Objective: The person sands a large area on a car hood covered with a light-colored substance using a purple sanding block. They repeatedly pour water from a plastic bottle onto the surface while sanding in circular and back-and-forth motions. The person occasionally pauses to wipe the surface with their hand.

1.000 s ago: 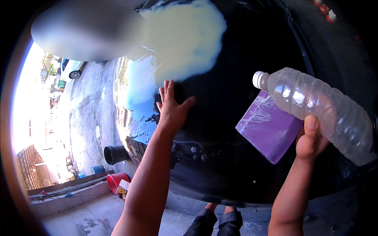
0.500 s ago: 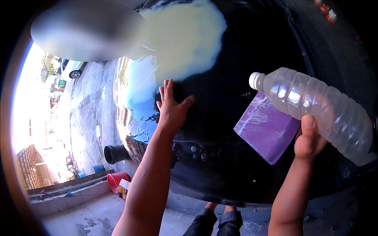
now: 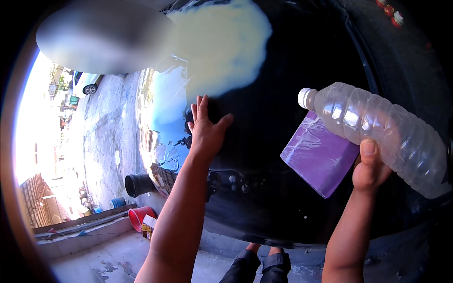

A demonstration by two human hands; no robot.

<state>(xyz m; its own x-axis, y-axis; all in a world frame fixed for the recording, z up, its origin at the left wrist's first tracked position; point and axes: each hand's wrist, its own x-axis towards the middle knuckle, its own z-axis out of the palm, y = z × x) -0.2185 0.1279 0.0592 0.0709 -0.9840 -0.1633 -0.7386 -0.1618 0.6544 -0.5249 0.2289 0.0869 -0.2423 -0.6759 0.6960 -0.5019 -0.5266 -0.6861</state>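
Observation:
My left hand lies with its fingers stretched out and the thumb apart on a glossy black, curved vehicle panel. Its fingertips are at the lower edge of a pale yellowish, dull patch on that panel. In my right hand is a large clear plastic bottle with a white cap, tilted with the cap toward the upper left. A purple rectangular sheet sticks out from under the bottle, also in the right hand's grip. The right fingers behind the bottle are hidden; only the thumb shows on top.
At lower left stand a red bucket, a small yellow and white box and a black cylindrical container. A white car is parked beyond on concrete. Small red and white figures sit at the upper right.

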